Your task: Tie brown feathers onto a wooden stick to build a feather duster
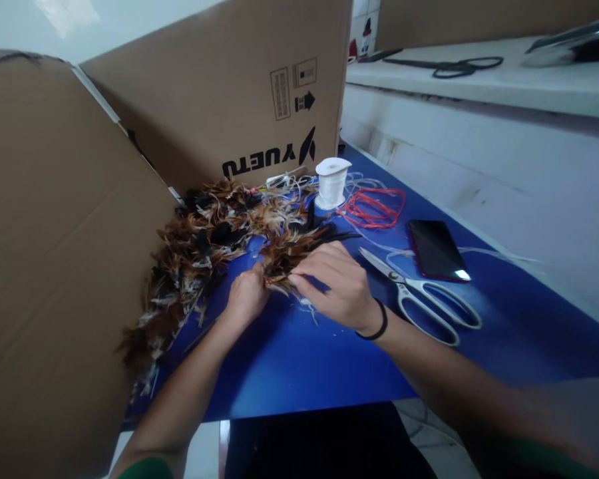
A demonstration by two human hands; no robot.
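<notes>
A bunch of brown and black feathers (284, 254) sits between my hands over the blue tabletop. My left hand (247, 294) is closed around its near left end. My right hand (337, 283), with a black band at the wrist, is pinched at the bunch's right side; whatever lies between thumb and forefinger is too small to make out. Beyond and to the left spreads a long heap of similar feathers (192, 259). Scissors (397, 276) with white handles lie just right of my right hand, blades partly apart.
A white spool (332, 185) stands behind the bunch, beside a loose red cord (374, 207). A dark phone (438, 249) lies at right. Cardboard panels (204, 93) wall the left and back. Dark scissors (462, 66) rest on the ledge (544, 90).
</notes>
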